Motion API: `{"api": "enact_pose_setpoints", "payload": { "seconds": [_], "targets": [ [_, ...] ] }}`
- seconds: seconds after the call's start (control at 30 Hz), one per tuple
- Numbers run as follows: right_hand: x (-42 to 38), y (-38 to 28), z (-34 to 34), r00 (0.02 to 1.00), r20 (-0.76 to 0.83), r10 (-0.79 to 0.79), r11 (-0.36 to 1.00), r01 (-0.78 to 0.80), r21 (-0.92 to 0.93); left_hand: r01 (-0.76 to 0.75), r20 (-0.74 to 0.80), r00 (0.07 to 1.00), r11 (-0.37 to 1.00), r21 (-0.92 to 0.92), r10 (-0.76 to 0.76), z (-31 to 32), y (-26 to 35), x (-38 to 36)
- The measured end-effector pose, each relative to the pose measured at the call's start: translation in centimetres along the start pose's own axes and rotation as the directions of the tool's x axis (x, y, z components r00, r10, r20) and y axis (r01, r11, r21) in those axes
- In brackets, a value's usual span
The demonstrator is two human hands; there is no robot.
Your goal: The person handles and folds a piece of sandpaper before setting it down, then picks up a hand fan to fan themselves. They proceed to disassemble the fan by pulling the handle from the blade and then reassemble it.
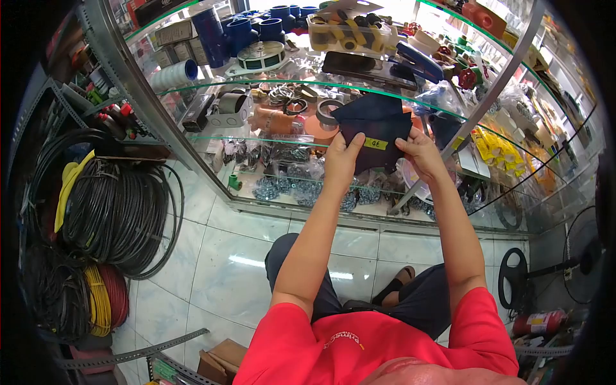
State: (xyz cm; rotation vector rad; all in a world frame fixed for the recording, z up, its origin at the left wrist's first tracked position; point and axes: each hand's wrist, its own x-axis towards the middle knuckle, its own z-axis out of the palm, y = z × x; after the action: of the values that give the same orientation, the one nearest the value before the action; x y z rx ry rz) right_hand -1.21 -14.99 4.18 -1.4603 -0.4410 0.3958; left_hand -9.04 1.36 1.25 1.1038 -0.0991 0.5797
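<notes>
Dark, flat sheets (378,125) with a small yellow label (375,144) are held up in front of the glass shelves. My left hand (344,154) grips their left lower edge, its thumb lying on the front beside the label. On the right edge, my right hand (418,153) pinches the sheets between thumb and fingers. Just left of the sheets, a roll of grey tape (328,113) stands on the shelf behind. The fingers behind the sheets are partly hidden.
A glass display case (301,216) with metal frame stands ahead, holding blue pipe fittings (240,33), a yellow-black tape box (351,35) and yellow packets (497,151). Coiled black cable (115,212) lies at left. A black fan (581,263) is at right, cardboard (221,362) below.
</notes>
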Motion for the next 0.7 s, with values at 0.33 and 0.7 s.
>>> {"api": "enact_pose_setpoints", "payload": {
  "seconds": [0.33, 0.7],
  "targets": [
    [-1.3, 3.0, 0.8, 0.993, -0.116, -0.011, 0.987, 0.03, 0.16, 0.145, 0.009, 0.989, 0.983, 0.113, -0.147, -0.8, 0.7, 0.2],
    [-0.1, 1.4, 0.0, 0.928, -0.208, -0.308, 0.948, 0.317, 0.014, -0.044, 0.131, 0.991, 0.927, 0.372, -0.005, -0.7, 1.8, 1.1]
  ]
}}
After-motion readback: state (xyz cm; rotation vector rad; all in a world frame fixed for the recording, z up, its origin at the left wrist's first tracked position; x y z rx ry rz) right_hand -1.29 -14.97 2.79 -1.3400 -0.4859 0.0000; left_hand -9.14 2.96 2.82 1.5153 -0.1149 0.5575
